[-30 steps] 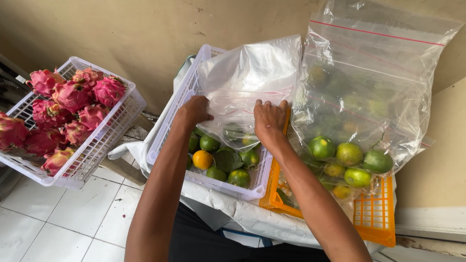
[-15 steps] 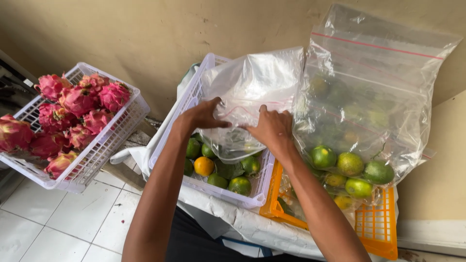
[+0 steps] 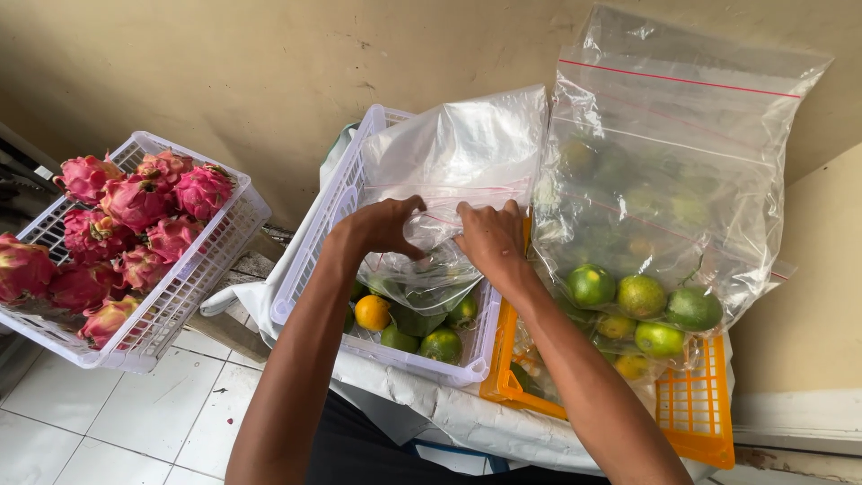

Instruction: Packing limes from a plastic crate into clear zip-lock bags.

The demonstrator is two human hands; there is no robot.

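My left hand (image 3: 382, 225) and my right hand (image 3: 489, 236) both grip a clear zip plastic bag (image 3: 458, 162) with a red seal line. The bag stands over a white slotted basket (image 3: 310, 256) of green and orange citrus fruits (image 3: 372, 312). My fingers pinch the bag's lower part close together, crumpling the plastic. To the right, a larger clear zip bag (image 3: 673, 153) leans on the wall with several green citrus fruits (image 3: 641, 296) at its bottom, resting in an orange basket (image 3: 696, 409).
A white basket (image 3: 193, 260) full of pink dragon fruits (image 3: 135, 202) stands at the left. The baskets sit on a white-covered surface (image 3: 449, 409) against a beige wall. White floor tiles (image 3: 99, 422) lie below at the left.
My hands have moved closer together on the bag, from its outer edges toward the middle, and the plastic is now bunched between them.
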